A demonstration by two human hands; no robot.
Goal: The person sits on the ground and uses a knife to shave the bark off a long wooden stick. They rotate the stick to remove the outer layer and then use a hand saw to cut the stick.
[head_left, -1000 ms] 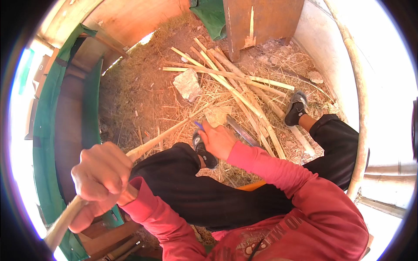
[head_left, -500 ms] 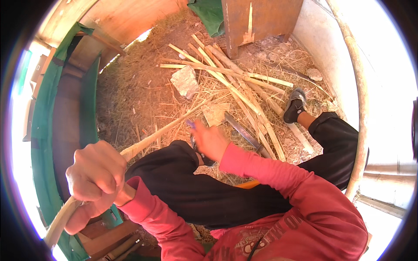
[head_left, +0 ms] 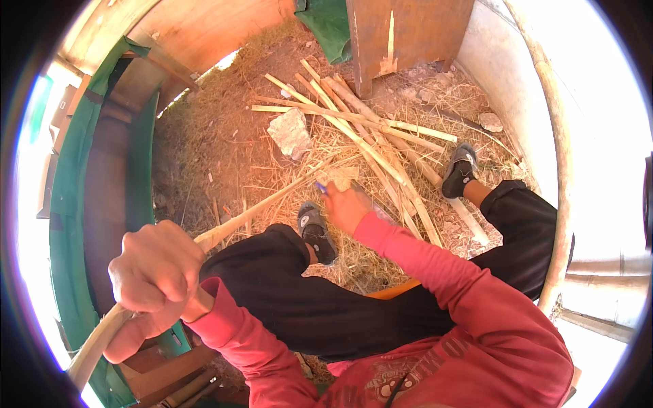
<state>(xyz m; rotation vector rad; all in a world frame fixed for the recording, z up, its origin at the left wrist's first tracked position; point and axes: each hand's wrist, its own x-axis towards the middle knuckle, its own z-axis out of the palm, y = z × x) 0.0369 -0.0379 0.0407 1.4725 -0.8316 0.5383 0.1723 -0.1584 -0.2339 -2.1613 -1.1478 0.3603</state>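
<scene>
A long pale wooden strip (head_left: 239,219), perhaps bamboo, slants from the lower left edge to the straw-covered ground. My left hand (head_left: 155,275) is closed around its upper part, held high at the left. My right hand (head_left: 348,206) is closed on what looks like a knife, whose blue end (head_left: 321,186) pokes out close to the strip's lower end. A blurred grey blade (head_left: 383,212) shows beside the right wrist; the hand hides where it joins the handle. The strip's far end merges with the straw, so its tip cannot be made out.
Several pale split sticks (head_left: 381,136) lie crossed ahead, beside a white stone block (head_left: 290,132). My feet, in dark sandals (head_left: 314,224), rest among straw. A brown wooden panel (head_left: 408,37) stands at the back, a bamboo pole (head_left: 562,156) at the right, green cloth (head_left: 68,224) at the left.
My right hand has moved right and slightly away from me, the blue end and blade shifting with it; more of my left sandal shows. My left hand keeps its grip on the strip.
</scene>
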